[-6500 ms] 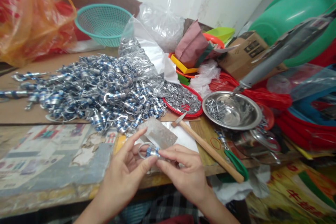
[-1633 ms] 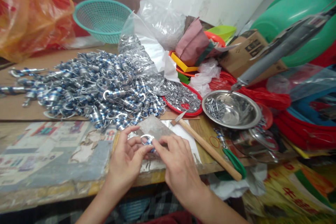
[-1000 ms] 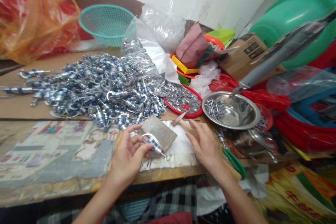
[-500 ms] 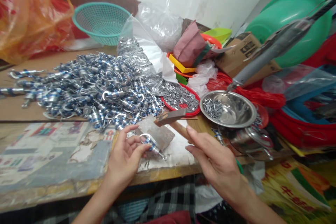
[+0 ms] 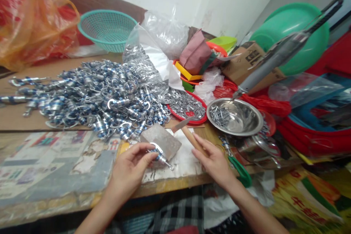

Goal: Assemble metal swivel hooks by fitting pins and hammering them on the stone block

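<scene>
Between the thumb and fingers of my left hand (image 5: 130,164) is a blue and silver metal fitting with a curved hook and a small ring end (image 5: 163,160). The fitting lies at the near edge of a flat grey metal block (image 5: 164,142). My right hand (image 5: 215,161) is wrapped round the wooden handle of a hammer (image 5: 192,139). Its head is over the block's far right corner, apart from the fitting. Beyond my left hand spreads a large heap of similar blue and silver fittings (image 5: 109,95).
A red tray (image 5: 202,120) of small metal parts and a steel bowl (image 5: 245,126) of pins stand behind the hammer. A green-handled tool (image 5: 241,172) lies right of my right hand. A grey tool (image 5: 263,69) hangs above the bowl. A teal basket (image 5: 109,31) is at the back.
My right hand and the hammer have moved left and away from me, uncovering the green-handled tool. The fingers of my left hand have drawn together over the fitting. The view has shifted slightly.
</scene>
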`<state>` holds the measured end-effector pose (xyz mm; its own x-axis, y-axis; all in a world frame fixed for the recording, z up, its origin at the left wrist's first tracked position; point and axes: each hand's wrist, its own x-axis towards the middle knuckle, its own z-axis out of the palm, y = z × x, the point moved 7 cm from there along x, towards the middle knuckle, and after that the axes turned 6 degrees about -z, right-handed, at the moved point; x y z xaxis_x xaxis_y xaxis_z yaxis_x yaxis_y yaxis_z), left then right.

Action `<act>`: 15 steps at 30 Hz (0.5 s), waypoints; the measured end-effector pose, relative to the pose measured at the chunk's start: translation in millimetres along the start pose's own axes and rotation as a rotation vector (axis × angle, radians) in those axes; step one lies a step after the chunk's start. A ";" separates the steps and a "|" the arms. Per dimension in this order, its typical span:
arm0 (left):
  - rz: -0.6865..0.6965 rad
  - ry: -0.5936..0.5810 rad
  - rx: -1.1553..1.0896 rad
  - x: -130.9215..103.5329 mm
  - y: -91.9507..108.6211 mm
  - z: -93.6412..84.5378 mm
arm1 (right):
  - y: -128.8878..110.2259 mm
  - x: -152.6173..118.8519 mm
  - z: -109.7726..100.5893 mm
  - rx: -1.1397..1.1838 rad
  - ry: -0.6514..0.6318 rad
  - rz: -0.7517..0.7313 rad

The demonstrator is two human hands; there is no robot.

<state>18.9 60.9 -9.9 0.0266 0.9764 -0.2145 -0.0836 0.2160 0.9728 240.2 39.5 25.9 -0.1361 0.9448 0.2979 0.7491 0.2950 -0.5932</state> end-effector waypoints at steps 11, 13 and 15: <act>0.392 0.074 0.384 -4.7 37.8 -2.1 | 46.2 122.9 8.0 -0.338 -0.100 0.061; 0.409 0.036 0.393 -6.3 40.9 1.2 | 54.0 144.0 19.1 -0.363 -0.158 0.092; 0.401 -0.004 0.391 -7.6 41.1 2.0 | 59.9 155.3 29.0 -0.375 -0.194 0.114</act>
<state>17.2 62.3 31.9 0.0722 0.9813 0.1783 0.2879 -0.1917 0.9383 245.0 208.1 14.9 -0.1308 0.9882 0.0792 0.9453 0.1484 -0.2906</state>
